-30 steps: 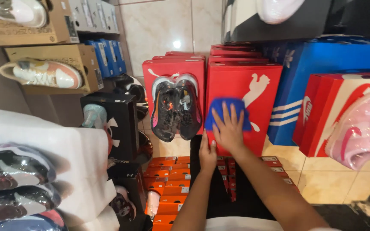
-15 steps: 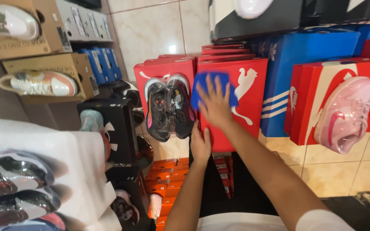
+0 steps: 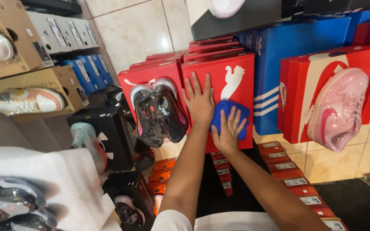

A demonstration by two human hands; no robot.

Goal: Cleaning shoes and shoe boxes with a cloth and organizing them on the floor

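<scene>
A crumpled blue cloth [image 3: 232,114] lies pressed flat on the red shoebox lid [image 3: 219,81].

The cloth [image 3: 232,115] is deep blue, and the box [image 3: 232,81] under it is bright red with a white animal figure. Left of it the pair of shoes [image 3: 159,113] is black and grey – glossy, with pink edges. Far right, the sneaker [image 3: 337,109] is pale pink.
</scene>
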